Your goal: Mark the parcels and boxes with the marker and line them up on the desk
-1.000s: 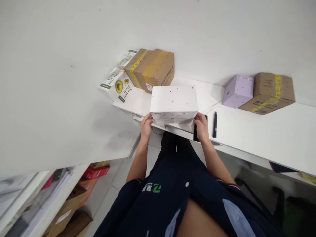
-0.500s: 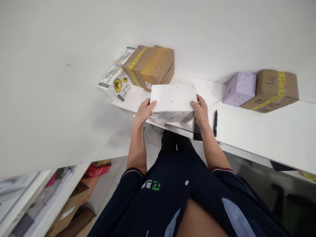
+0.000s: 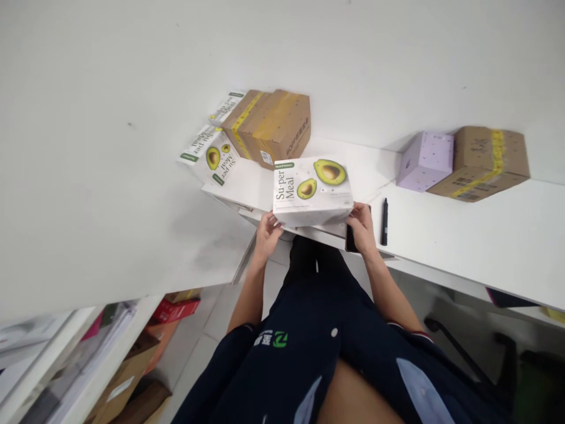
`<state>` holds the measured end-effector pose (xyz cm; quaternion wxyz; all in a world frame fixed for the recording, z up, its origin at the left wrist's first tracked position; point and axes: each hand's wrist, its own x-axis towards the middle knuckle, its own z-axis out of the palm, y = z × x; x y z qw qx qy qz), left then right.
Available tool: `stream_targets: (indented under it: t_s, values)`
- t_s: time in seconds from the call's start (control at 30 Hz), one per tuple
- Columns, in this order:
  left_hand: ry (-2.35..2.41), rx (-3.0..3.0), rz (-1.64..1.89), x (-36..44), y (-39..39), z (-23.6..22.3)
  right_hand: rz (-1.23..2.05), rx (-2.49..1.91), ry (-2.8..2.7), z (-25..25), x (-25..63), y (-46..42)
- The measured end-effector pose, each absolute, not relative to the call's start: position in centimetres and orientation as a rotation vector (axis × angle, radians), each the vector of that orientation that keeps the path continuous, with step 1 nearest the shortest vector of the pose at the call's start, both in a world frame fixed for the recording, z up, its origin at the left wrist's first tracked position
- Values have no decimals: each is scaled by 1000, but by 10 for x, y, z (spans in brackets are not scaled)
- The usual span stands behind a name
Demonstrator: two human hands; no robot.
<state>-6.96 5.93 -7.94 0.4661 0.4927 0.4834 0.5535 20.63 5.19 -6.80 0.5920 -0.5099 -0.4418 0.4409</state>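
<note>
A white box (image 3: pixel 312 187) printed with "Su-per Meal" and avocado halves is at the desk's front edge, its printed face up. My left hand (image 3: pixel 268 235) grips its near left corner, with fingertips underneath and at the side. At the near right corner, my right hand (image 3: pixel 362 228) has its thumb and fingers closed on the box. A dark phone (image 3: pixel 351 240) lies partly hidden under my right hand. Just to the right of that hand is a black marker pen (image 3: pixel 385 222).
Taped brown cartons (image 3: pixel 269 126) stand behind the white box, beside more avocado-printed boxes (image 3: pixel 216 159). Farther right, a lilac box (image 3: pixel 426 159) touches another brown carton (image 3: pixel 481 162) against the wall. A shelf with cartons (image 3: pixel 128 371) is at lower left.
The white box has turned, so its avocado print now faces up where a plain side was. My hands have moved lower, from its sides to its near corners.
</note>
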Motion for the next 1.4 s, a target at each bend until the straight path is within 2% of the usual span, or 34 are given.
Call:
stream_targets:
  t_s: [0.13, 0.27, 0.4, 0.6, 0.8, 1.07, 1.27, 1.4]
  values:
    - [1256, 1207, 1313, -75, 56, -78, 1053, -1323, -1038, -69, 216, 49]
    - [1547, 1210, 1157, -70, 74, -53, 873, -1492, -1201, -39, 212, 57]
    - [1619, 1485, 1170, -56, 88, -29, 657, -1613, -1618, -9, 200, 60]
    - [1637, 1775, 1067, -52, 85, -16, 622, -1782, -1786, 1, 193, 59]
    - [1629, 1816, 1083, -55, 88, -21, 539, -1799, -1762, -6, 192, 62]
    - [1462, 1816, 1352, -62, 86, -43, 418, -1431, -1727, -29, 210, 59]
    - [1477, 1805, 1346, -59, 64, -81, 556, -1517, -1601, -61, 222, 46]
    - [1619, 1767, 1233, -55, 50, -81, 617, -1574, -1586, -71, 228, 38]
